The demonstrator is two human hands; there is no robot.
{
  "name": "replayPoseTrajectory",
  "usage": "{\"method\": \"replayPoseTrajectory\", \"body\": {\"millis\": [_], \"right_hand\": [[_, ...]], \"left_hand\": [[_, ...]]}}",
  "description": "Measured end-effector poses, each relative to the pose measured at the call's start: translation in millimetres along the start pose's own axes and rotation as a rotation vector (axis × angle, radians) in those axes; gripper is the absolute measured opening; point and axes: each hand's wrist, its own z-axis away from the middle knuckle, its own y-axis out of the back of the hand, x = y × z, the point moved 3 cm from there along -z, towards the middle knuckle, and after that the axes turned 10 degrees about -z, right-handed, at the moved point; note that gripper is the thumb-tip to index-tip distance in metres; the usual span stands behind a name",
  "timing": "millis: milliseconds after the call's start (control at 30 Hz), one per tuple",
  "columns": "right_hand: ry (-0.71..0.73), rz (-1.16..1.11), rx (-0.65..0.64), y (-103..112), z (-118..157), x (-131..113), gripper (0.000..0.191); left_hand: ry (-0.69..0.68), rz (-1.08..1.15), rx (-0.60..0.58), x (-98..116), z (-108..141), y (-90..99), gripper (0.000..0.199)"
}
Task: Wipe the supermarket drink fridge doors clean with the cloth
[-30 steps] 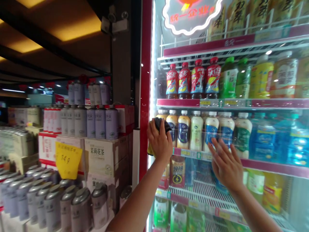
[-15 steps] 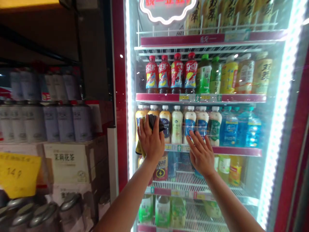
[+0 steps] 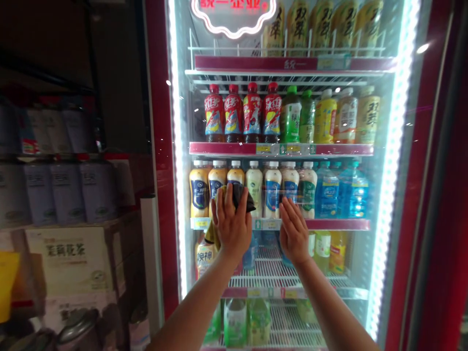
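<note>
My left hand (image 3: 233, 226) holds a black-and-yellow cloth (image 3: 243, 199) under its palm, seemingly so it stays pinned against the drinks cooler's glass door (image 3: 386, 195), apart from my empty, straight-fingered right hand (image 3: 294, 233).

Can make out 统一企业 on the neon sign (image 3: 234, 19), 双萃 down the top-shelf bottles (image 3: 321, 27), 冰红 on a red-capped bottle (image 3: 272, 113), 绿茶 on a green-capped bottle (image 3: 291, 117), 焕神 on a lower-shelf bottle (image 3: 204, 256) and 茉莉花茶 on the carton (image 3: 69, 263) way left. Can't read the tiny tags (image 3: 263, 148), tbh.
</note>
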Motion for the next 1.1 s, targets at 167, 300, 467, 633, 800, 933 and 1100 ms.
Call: {"method": "replayPoseTrajectory", "body": {"millis": [167,300,467,633,800,933,1100], "right_hand": [[-0.096,-0.172,0.097,10.5,-3.2,-1.7,0.063],[-0.267,-0.243,0.162,22.5,-0.9,-7.0,0.060],[-0.236,-0.104,0.135,28.2,1.6,-13.1,0.061],[-0.144,0.109,-0.045,24.4,-2.1,-8.9,0.072],[-0.067,0.257,-0.104,28.6,-20.6,-11.2,0.083],[-0.085,0.215,-0.174,20.8,-32.3,-23.3,0.082],[-0.100,0.215,-0.119,-1.2,-14.3,-36.9,0.073]], "left_hand": [[-0.033,0.182,-0.090,52.0,-7.8,-9.4,0.066],[0.055,0.320,-0.187,80.7,2.3,-9.6,0.072],[0.057,0.581,-0.306,98.0,6.9,-6.0,0.065],[-0.046,0.675,-0.303,73.8,5.9,2.6,0.062],[-0.203,0.412,-0.160,30.7,-7.5,-3.0,0.065],[-0.257,0.146,-0.015,11.4,-11.1,-18.3,0.073],[-0.310,0.016,0.099,9.9,-4.5,-26.2,0.075]]}}
